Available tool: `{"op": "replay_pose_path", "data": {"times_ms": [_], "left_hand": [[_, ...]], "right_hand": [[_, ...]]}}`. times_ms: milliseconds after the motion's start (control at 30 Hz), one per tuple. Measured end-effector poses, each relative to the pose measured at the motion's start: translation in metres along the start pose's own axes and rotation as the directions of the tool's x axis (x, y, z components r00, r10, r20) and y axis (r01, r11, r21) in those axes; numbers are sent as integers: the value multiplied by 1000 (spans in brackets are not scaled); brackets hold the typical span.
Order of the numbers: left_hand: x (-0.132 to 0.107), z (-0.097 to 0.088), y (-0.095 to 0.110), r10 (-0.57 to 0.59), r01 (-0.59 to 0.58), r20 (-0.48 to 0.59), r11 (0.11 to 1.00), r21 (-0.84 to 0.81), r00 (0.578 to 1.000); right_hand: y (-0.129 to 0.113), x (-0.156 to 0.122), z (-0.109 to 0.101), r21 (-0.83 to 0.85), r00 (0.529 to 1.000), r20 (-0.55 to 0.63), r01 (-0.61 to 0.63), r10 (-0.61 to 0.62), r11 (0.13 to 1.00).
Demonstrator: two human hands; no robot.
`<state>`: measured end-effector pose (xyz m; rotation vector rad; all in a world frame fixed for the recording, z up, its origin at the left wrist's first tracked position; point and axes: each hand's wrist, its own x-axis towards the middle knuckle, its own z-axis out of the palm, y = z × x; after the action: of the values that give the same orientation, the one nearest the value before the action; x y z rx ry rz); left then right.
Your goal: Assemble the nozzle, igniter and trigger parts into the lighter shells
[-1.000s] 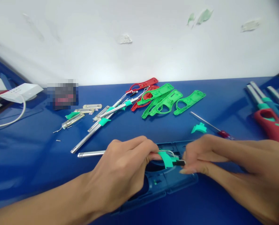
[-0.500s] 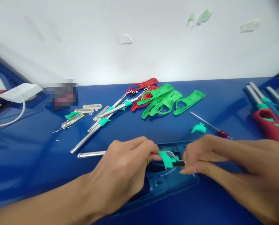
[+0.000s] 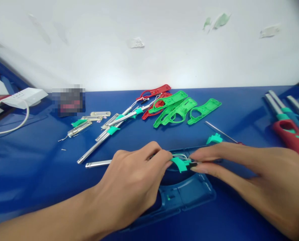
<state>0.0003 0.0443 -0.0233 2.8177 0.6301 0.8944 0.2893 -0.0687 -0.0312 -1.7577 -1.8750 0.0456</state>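
Observation:
My left hand [image 3: 139, 170] is closed, its fingertips pinching a turquoise lighter trigger [image 3: 179, 164]. From under that hand a metal lighter tube [image 3: 98, 163] sticks out to the left. My right hand [image 3: 242, 167] pinches a small black igniter piece [image 3: 193, 165] at the trigger's right end. A thin white wire [image 3: 180, 155] loops just above it. Below both hands lie two dark blue lighter housing halves [image 3: 192, 192], partly covered by my left hand.
Green housing halves [image 3: 205, 111] and red ones [image 3: 155, 91] lie at the back. Left of them are metal tubes [image 3: 94, 147] and clear fuel tanks [image 3: 80, 129]. A screwdriver [image 3: 222, 131] and a loose turquoise trigger [image 3: 214, 138] lie near my right hand. Whole lighters [image 3: 290, 130] stand at right.
My right hand has moved slightly left and up, its thumb and finger now closer round the black piece. The trigger has tilted a little, and more of the lower housing half shows.

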Motion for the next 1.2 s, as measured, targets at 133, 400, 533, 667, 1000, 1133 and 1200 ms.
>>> {"op": "replay_pose_path", "data": {"times_ms": [133,400,533,667,1000,1133,1200], "left_hand": [[2,-2,0,0,1,-25,998,56,1000],[2,5,-8,36,-36,-51,999,2,998],[3,7,-9,61,-63,-59,997,-41,996],[1,6,-10,68,-72,-60,995,-74,996],[-5,5,-11,69,-74,-66,994,-76,995],[-5,6,-11,71,-76,-75,994,-73,995],[-6,7,-13,72,-78,-82,995,-70,994]], "right_hand": [[3,-7,4,-13,1000,-12,6,-6,1000],[-2,17,-1,120,988,74,129,-138,984],[-4,28,-2,167,967,68,230,-244,959],[-7,29,1,96,958,41,280,-285,955],[-8,17,0,73,949,30,310,-313,948],[-7,21,4,105,945,-2,326,-328,939],[-8,23,5,125,943,1,329,-332,936]]}}
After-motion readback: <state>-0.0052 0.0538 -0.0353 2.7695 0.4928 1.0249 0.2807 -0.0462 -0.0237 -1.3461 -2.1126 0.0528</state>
